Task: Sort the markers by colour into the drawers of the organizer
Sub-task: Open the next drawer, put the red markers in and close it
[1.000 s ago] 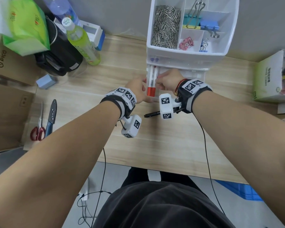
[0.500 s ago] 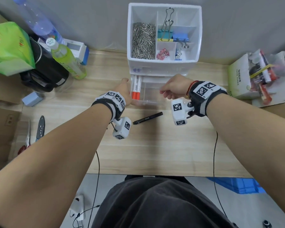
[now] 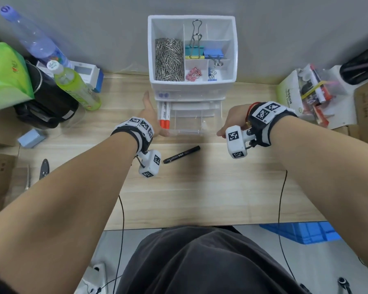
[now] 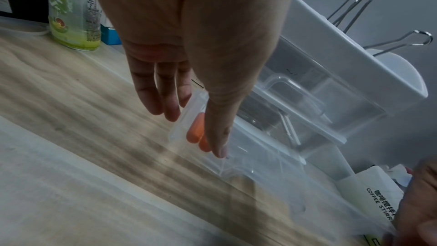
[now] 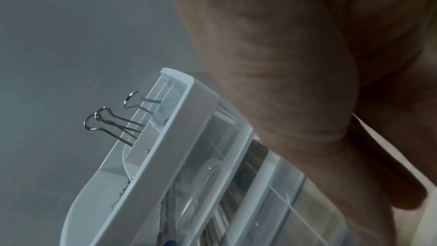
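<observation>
Markers first: we see two red-capped markers point(image 3: 164, 115) lying side by side along the left wall of the pulled-out clear drawer point(image 3: 191, 122), centre of the head frame, caps toward the drawer front. One black marker point(image 3: 181, 154) lies loose on the bench point(image 3: 200, 187) just below the drawer, apart from both hands. The drawer belongs to the white organizer point(image 3: 192, 85), whose top tray holds paper clips point(image 3: 168, 59) and binder clips point(image 3: 194, 52).

Our left hand point(image 3: 150, 115) lies along the drawer's left side, fingers straight, thumb tip at the front corner; the left wrist frame shows the fingers extended and holding nothing. Our right hand point(image 3: 235, 120) is at the drawer's right front corner with fingers curled; we cannot tell whether it grips the wall.

Upper left of the frame: green bottle point(image 3: 77, 88). Right edge: coffee-stirrer box point(image 3: 289, 94).
</observation>
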`<state>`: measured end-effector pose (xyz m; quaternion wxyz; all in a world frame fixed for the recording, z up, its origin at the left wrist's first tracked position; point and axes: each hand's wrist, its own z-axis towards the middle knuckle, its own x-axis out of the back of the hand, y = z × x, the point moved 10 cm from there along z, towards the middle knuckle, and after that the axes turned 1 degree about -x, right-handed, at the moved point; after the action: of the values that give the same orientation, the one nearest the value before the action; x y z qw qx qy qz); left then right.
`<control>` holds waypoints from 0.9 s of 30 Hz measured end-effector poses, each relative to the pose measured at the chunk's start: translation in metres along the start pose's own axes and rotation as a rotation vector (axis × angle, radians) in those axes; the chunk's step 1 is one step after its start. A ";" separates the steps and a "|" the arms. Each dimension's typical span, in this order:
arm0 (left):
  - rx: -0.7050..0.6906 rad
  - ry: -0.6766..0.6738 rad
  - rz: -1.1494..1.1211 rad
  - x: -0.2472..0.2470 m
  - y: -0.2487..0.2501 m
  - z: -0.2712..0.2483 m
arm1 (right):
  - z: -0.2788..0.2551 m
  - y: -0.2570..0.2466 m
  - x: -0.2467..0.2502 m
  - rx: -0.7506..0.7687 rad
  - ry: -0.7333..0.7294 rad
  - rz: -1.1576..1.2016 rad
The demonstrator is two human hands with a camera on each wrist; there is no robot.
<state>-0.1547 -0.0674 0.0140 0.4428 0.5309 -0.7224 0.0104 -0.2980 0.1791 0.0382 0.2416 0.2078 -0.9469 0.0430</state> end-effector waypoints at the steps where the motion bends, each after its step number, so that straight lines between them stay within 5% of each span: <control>1: -0.005 0.008 0.002 0.001 0.001 0.001 | -0.001 0.001 0.004 -0.006 0.020 0.029; 16: -0.107 0.230 0.059 0.047 0.030 0.020 | 0.031 0.018 0.044 -0.021 0.274 0.475; 27: -0.112 0.188 0.009 0.040 0.032 0.036 | 0.049 0.015 0.054 0.052 0.358 0.706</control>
<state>-0.2036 -0.1017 0.0328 0.5375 0.4990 -0.6794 0.0218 -0.3685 0.1636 0.0214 0.3678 -0.1352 -0.9016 0.1831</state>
